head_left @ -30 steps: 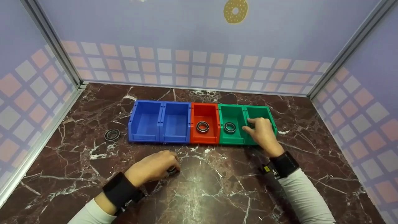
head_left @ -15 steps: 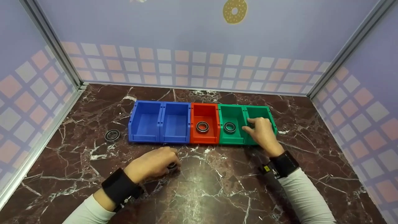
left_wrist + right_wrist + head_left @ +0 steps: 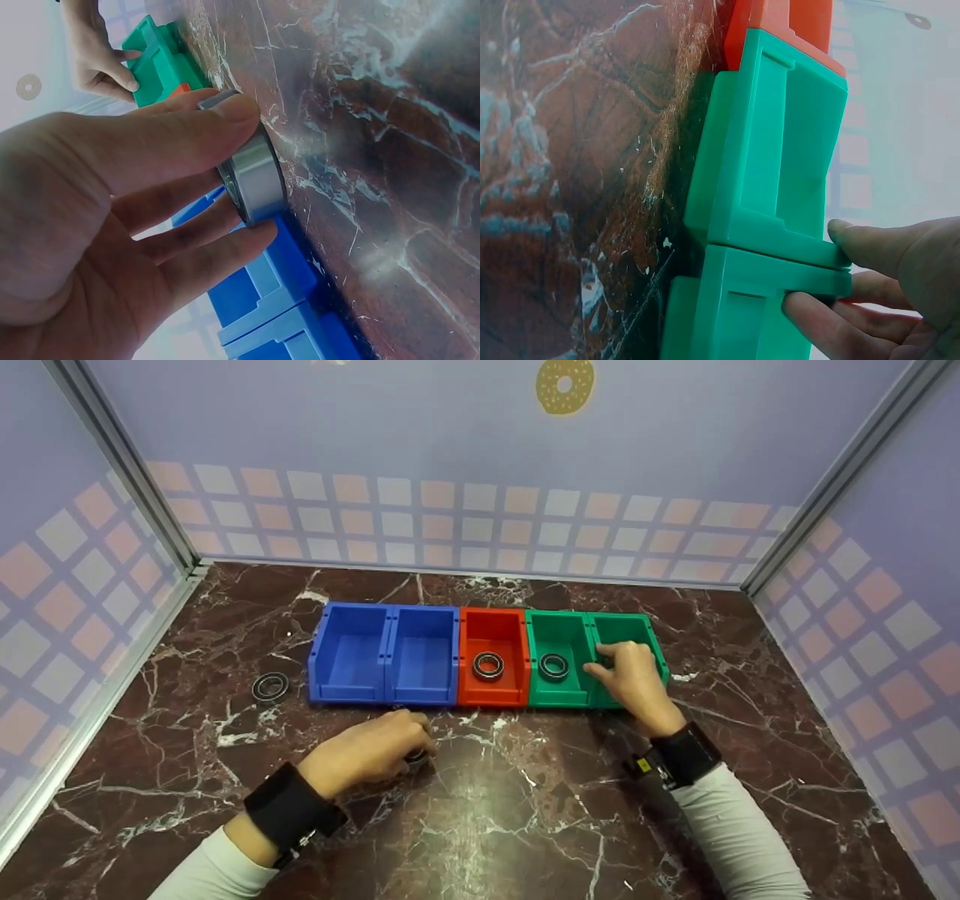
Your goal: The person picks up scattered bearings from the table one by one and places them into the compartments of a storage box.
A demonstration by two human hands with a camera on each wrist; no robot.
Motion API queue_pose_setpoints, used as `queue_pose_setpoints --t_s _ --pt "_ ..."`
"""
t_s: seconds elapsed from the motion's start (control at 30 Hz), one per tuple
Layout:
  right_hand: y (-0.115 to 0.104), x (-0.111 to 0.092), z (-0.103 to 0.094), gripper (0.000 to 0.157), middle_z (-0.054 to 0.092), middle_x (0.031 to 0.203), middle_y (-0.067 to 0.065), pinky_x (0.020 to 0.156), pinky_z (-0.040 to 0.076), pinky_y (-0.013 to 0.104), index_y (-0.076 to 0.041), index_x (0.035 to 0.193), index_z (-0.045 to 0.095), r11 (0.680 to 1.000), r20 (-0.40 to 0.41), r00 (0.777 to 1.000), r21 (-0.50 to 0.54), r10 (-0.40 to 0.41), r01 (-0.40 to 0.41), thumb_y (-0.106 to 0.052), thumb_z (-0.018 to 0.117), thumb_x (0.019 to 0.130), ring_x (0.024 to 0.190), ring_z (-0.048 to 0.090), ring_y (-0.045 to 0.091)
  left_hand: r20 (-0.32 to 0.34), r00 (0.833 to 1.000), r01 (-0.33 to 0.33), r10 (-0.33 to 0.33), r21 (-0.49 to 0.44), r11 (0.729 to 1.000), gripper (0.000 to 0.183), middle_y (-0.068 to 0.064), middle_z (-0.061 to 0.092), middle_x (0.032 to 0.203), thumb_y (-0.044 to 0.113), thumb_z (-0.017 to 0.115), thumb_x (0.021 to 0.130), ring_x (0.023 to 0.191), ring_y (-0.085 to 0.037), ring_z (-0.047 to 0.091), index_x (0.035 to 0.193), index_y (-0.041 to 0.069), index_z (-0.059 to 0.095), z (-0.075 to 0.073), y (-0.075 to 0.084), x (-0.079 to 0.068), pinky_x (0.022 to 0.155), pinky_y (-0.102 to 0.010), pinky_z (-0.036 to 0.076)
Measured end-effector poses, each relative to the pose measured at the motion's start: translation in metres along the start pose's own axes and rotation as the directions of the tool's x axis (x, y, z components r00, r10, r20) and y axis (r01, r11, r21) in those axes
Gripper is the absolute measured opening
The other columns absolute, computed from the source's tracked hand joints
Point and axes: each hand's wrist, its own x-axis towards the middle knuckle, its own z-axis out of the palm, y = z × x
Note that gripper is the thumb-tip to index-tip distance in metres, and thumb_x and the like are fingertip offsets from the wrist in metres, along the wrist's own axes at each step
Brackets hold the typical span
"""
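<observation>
My left hand [image 3: 375, 746] pinches a ball bearing [image 3: 259, 176] between thumb and fingers, in front of the blue bins [image 3: 360, 690]. In the left wrist view the bearing is tilted on edge, its shiny outer ring facing the camera. My right hand [image 3: 634, 682] grips the wall between the two green bins, thumb on one side and fingers over the rightmost green bin [image 3: 742, 315]. One bearing [image 3: 554, 667] lies in the left green bin [image 3: 562, 699], another bearing [image 3: 488, 667] in the red bin [image 3: 493, 697]. The right hand partly hides the inside of the rightmost bin.
Another bearing [image 3: 271, 686] lies on the dark marbled table [image 3: 510, 825], left of the bins. The bins stand side by side in one row. Patterned panels [image 3: 465, 517] enclose the back and both sides.
The left hand has shifted slightly forward, toward the bins, with the bearing in its fingers. The right hand has stayed in place on the green bin.
</observation>
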Motion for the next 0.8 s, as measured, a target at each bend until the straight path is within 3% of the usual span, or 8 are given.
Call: queue_pose_setpoints --t_s 0.23,0.37,0.5,0.63,0.8 --pt "0.001 0.0 0.001 0.042 0.068 0.115 0.028 0.047 0.023 0.024 0.004 0.121 0.066 1.0 -0.014 1.0 0.003 -0.009 0.009 -0.019 0.076 0.087 0.037 0.037 0.011 -0.01 1.0 -0.019 0.02 0.007 1.0 0.041 -0.005 0.069 0.102 -0.007 0.077 0.07 0.096 -0.024 0.063 0.104 0.014 0.077 -0.003 -0.001 0.001 0.091 -0.039 0.052" --pt "0.002 0.0 0.001 0.042 0.067 0.116 0.028 0.051 0.033 0.028 0.004 0.12 0.066 1.0 -0.023 1.0 -0.002 -0.008 0.008 -0.019 0.077 0.087 0.045 0.052 0.023 -0.003 1.0 -0.027 0.027 0.021 0.999 0.041 -0.007 0.069 0.105 -0.009 0.075 0.071 0.098 -0.026 0.064 0.105 0.013 0.077 -0.006 -0.002 0.001 0.091 -0.039 0.053" --pt "0.002 0.0 0.001 0.043 0.067 0.116 0.027 0.067 0.053 0.039 0.004 0.119 0.067 1.0 -0.03 1.0 -0.008 -0.009 0.009 -0.02 0.077 0.086 0.075 0.07 0.034 -0.023 0.999 -0.031 0.031 0.021 0.999 0.041 -0.009 0.07 0.109 -0.01 0.074 0.072 0.101 -0.026 0.064 0.105 0.013 0.076 -0.01 -0.005 0.001 0.093 -0.039 0.053" --pt "0.002 0.001 0.001 0.043 0.067 0.116 0.027 0.072 0.054 0.043 0.004 0.12 0.067 1.0 -0.025 1.0 -0.007 -0.004 0.004 -0.021 0.077 0.086 0.086 0.071 0.037 -0.042 0.999 0.0 -0.001 -0.007 1.0 0.045 -0.007 0.069 0.113 -0.008 0.075 0.073 0.105 -0.026 0.064 0.112 0.015 0.075 -0.014 -0.007 -0.001 0.095 -0.039 0.053" --pt "0.002 0.001 0.001 0.043 0.067 0.116 0.027 0.066 0.046 0.036 0.004 0.12 0.067 1.0 -0.022 1.0 -0.013 0.003 -0.003 -0.021 0.077 0.086 0.08 0.07 0.035 -0.053 0.999 0.007 -0.007 -0.017 1.0 0.049 -0.009 0.067 0.118 -0.009 0.073 0.076 0.109 -0.027 0.062 0.118 0.016 0.073 -0.019 -0.011 0.001 0.096 -0.04 0.053"
